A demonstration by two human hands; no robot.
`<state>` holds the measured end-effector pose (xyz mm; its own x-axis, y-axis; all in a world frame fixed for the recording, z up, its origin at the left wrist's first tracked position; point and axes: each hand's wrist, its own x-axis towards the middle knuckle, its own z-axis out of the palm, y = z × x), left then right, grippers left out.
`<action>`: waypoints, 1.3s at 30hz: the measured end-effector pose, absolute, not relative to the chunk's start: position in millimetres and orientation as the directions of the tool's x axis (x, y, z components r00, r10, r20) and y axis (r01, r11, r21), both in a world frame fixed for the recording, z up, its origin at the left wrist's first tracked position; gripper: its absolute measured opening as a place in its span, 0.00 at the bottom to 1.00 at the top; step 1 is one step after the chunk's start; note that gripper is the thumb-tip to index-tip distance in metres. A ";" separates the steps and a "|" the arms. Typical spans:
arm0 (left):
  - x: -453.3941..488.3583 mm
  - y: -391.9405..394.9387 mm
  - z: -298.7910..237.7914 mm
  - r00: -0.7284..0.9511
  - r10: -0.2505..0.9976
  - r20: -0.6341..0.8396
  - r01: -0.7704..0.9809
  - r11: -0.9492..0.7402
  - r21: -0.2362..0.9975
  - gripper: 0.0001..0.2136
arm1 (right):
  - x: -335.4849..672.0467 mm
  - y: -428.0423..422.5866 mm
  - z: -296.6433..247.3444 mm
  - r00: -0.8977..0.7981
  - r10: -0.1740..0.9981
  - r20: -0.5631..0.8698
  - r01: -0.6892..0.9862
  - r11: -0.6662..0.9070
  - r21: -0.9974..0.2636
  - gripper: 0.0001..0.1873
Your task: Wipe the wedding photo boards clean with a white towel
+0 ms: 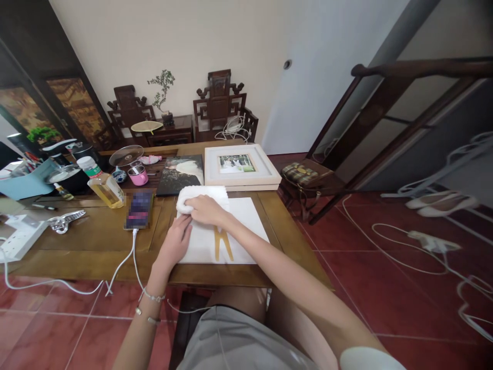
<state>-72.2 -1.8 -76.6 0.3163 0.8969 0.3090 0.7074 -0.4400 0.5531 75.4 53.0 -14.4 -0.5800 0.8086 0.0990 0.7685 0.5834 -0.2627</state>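
A white board with a wooden stand fixed to its back lies flat on the wooden table. My right hand is closed on a white cloth and presses it onto the board's far left part. My left hand lies flat on the board's left edge, fingers stretched out, holding nothing.
Behind the board lie a white framed photo and a dark photo print. A phone on a white cable, an oil bottle, a pink cup and a power strip stand to the left. Cables run across the red tiled floor at right.
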 end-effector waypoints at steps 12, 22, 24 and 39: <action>-74.8 -0.2 -89.4 0.295 0.916 0.273 0.711 -0.401 0.577 0.19 | 163.6 41.8 -25.1 -0.442 0.891 0.100 0.846 0.451 -0.283 0.17; -73.7 -2.0 -88.4 0.294 0.914 0.279 0.716 -0.404 0.569 0.19 | 207.5 -56.8 -37.5 -0.514 0.854 0.080 0.817 0.516 -0.258 0.19; -73.5 -2.1 -87.9 0.292 0.916 0.274 0.720 -0.400 0.567 0.19 | 209.5 -85.1 -33.6 -0.569 0.821 0.050 0.777 0.557 -0.293 0.20; -76.0 -1.3 -87.4 0.295 0.916 0.273 0.714 -0.401 0.573 0.20 | 195.7 14.8 -51.0 -0.501 0.837 0.219 0.786 0.546 -0.291 0.17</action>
